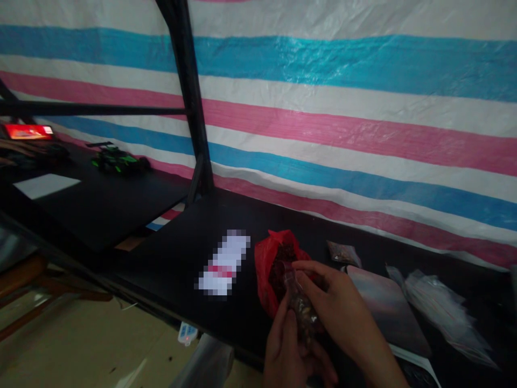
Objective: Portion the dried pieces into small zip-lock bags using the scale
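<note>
Between my two hands is a small clear zip bag [304,311] with brownish bits inside. My left hand [288,345] grips its lower left side from below. The fingers of my right hand [327,296] pinch the bag near its top edge. Just behind the hands stands an open red plastic bag [266,264] holding dark reddish-brown small pieces, partly hidden by the fingers. A filled small clear bag [342,253] lies on the black table [169,248] beyond my right hand.
Right of my hands lie a flat grey plate-like object [388,307] and a stack of clear bags [444,312]. A blurred white-and-red paper [225,264] is on the left. Farther left, a green toy car [119,160] sits on another table, beyond a black metal post [194,108].
</note>
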Motion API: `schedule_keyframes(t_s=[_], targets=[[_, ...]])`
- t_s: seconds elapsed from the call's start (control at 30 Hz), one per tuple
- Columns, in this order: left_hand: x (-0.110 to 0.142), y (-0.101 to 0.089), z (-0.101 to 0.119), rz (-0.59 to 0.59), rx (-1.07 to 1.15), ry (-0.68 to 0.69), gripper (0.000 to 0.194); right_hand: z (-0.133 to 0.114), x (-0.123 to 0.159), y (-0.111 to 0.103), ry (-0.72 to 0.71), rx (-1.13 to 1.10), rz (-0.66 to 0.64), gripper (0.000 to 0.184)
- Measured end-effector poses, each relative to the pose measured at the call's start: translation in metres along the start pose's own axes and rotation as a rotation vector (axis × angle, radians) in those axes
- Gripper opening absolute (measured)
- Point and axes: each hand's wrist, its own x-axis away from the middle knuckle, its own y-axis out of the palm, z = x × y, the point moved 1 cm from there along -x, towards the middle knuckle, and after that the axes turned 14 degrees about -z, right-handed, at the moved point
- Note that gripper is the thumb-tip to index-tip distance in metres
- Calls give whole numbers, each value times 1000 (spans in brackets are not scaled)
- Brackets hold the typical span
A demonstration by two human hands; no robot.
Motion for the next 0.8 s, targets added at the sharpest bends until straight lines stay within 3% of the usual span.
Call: schedule_keyframes(t_s=[0.33,0.47,0.63,0.8], targets=[[-4,-2,4,51,34,56,97,-2,-2,1,-97,59,82,40],[-8,-4,5,46,28,81,91,4,0,-6,-162,82,73,53],[-11,-10,0,51,11,59,93,23,4,-22,-100,341,132,68],[-9,-4,5,111,-179,120,88,37,8,-29,11,690,118,45]])
